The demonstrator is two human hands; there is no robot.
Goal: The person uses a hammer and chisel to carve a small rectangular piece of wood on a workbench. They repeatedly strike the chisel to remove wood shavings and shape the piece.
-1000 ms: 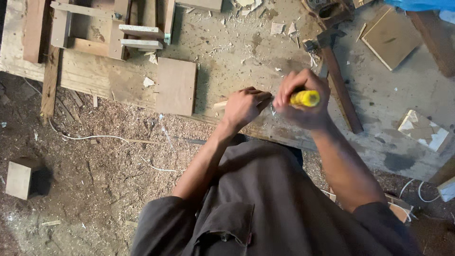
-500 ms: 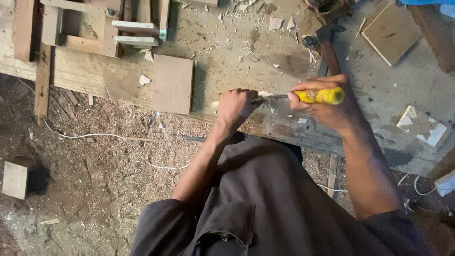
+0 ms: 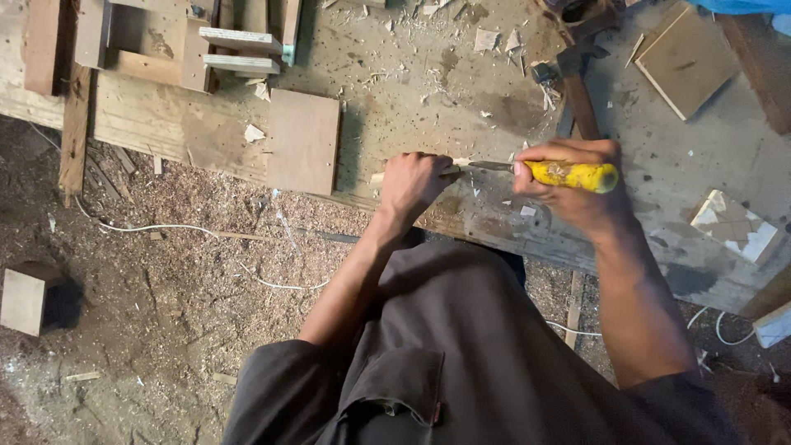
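Note:
My left hand (image 3: 414, 183) is closed around a thin pale wooden stick (image 3: 376, 177) and presses it down on the worn workbench (image 3: 461, 91); only the stick's ends show past my fist. My right hand (image 3: 568, 191) grips the yellow handle of a chisel (image 3: 577, 175). Its metal blade (image 3: 490, 166) points left and meets the stick's right end just beside my left fingers.
A square board (image 3: 303, 140) lies left of my hands. A hammer (image 3: 577, 91) rests behind the chisel, and another square panel (image 3: 685, 59) at the back right. Wooden frame pieces (image 3: 239, 39) sit at the back left. Sawdust, a white cord (image 3: 165, 227) and a wood block (image 3: 23, 301) cover the floor.
My right hand has drawn the chisel back to the right and laid it flatter, blade toward the stick. My left hand has kept its hold on the stick.

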